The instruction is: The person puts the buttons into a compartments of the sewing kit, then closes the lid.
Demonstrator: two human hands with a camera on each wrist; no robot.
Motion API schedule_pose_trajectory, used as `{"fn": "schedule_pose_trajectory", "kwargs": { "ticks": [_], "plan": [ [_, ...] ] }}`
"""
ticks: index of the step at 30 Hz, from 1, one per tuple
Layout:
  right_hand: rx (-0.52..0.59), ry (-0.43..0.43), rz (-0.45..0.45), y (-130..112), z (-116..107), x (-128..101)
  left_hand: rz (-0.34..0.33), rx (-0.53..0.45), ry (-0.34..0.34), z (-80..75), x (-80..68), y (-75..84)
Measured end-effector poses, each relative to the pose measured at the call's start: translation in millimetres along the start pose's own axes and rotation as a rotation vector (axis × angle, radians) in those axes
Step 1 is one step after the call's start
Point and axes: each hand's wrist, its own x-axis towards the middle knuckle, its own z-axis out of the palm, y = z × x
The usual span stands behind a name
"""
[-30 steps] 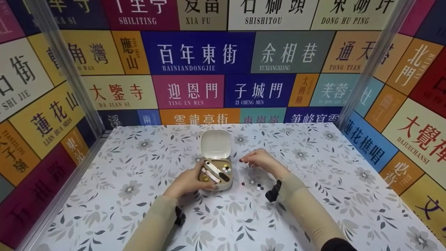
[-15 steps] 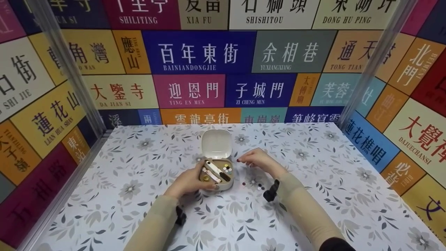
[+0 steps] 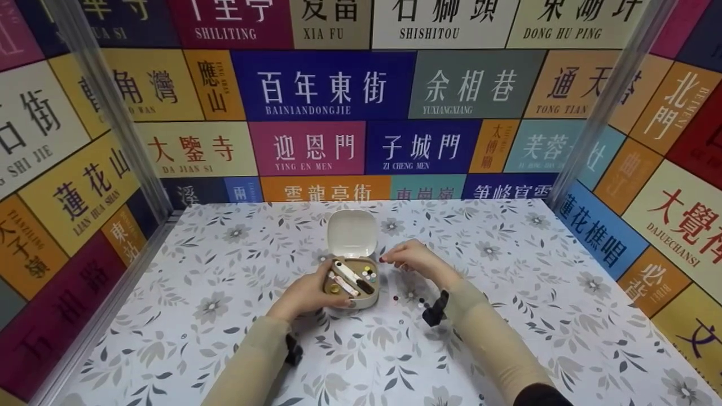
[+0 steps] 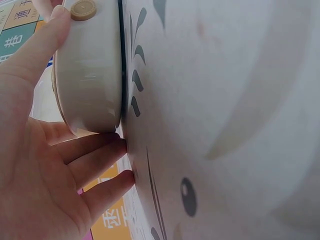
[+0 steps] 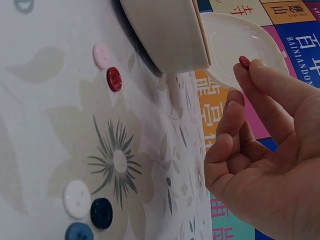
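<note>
A small beige sewing-kit case (image 3: 351, 285) lies on the floral tablecloth with its lid (image 3: 351, 233) standing open. Inside are spools, a few coloured buttons and a dark tool. My left hand (image 3: 307, 294) grips the case's near left side; in the left wrist view its fingers (image 4: 95, 150) curl round the case (image 4: 90, 75). My right hand (image 3: 409, 256) hovers just right of the case and pinches a small red button (image 5: 244, 62) between thumb and forefinger. Several loose buttons (image 3: 412, 298) lie on the cloth below it: red (image 5: 114, 79), pink (image 5: 101, 55), white (image 5: 77, 199) and dark blue (image 5: 101, 213).
The table (image 3: 225, 338) is boxed in by walls covered with colourful sign panels, with metal posts (image 3: 107, 113) at the back corners. Black wrist-camera mounts (image 3: 435, 309) sit on both forearms.
My right hand has drifted slightly left toward the open case, still pinching the red button. My left hand and the case have stayed put.
</note>
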Motion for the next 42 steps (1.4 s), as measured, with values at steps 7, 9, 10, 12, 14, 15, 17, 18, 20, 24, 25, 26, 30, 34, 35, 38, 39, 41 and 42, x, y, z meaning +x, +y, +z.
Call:
{"fn": "schedule_pose_trajectory", "kwargs": {
  "ticks": [7, 9, 10, 12, 14, 15, 17, 18, 20, 24, 25, 26, 30, 34, 35, 38, 39, 41, 42],
  "plan": [
    [-0.027, 0.014, 0.011, -3, 4, 2, -0.007, 0.012, 0.003, -1.0, -0.4, 0.8],
    [-0.039, 0.015, 0.004, -3, 5, 3, -0.006, 0.013, 0.003, -0.7, -0.3, 0.3],
    [-0.044, 0.015, 0.005, -3, 6, 4, -0.009, 0.013, 0.001, -0.3, 0.0, 0.0],
    [-0.053, 0.019, 0.008, -3, 7, 5, -0.013, 0.013, -0.001, 0.0, 0.2, -0.3],
    [-0.057, 0.024, 0.012, -2, 8, 5, -0.017, 0.012, -0.004, 0.3, 0.5, -0.4],
    [-0.058, 0.024, 0.016, -2, 8, 4, -0.019, 0.010, -0.005, 0.5, 0.6, -0.4],
    [-0.056, 0.022, 0.015, -3, 9, 4, -0.010, 0.012, -0.003, 0.5, 0.7, -0.6],
    [-0.052, 0.019, 0.013, -3, 9, 4, -0.003, 0.015, -0.001, 0.5, 0.8, -0.8],
    [-0.049, 0.015, 0.009, -4, 10, 4, 0.008, 0.022, 0.002, 0.4, 0.4, -1.0],
    [-0.050, 0.009, 0.005, -4, 11, 5, 0.015, 0.027, 0.005, 0.2, 0.3, -1.1],
    [-0.054, 0.009, 0.004, -4, 11, 5, 0.013, 0.023, 0.004, 0.3, 0.3, -1.1],
    [-0.050, 0.008, 0.005, -3, 12, 5, 0.013, 0.018, 0.004, 0.4, 0.3, -1.0],
    [-0.042, 0.005, 0.001, -4, 13, 4, 0.017, 0.009, 0.003, 0.8, 0.8, -0.4],
    [-0.042, 0.012, -0.002, -5, 13, 4, 0.014, 0.004, 0.001, 1.2, 1.0, -0.1],
    [-0.046, 0.016, -0.003, -5, 14, 4, 0.014, 0.002, 0.001, 1.2, 0.9, 0.0],
    [-0.070, 0.026, -0.004, -6, 16, 5, 0.017, 0.006, 0.001, 1.2, 1.2, -0.7],
    [-0.075, 0.028, -0.002, -6, 16, 5, 0.017, 0.008, 0.002, 1.2, 1.1, -0.8],
    [-0.087, 0.036, 0.003, -7, 18, 6, 0.015, 0.010, 0.002, 1.2, 1.3, -1.1],
    [-0.092, 0.038, 0.007, -8, 19, 6, 0.014, 0.010, 0.001, 1.2, 1.5, -1.4]
  ]
}}
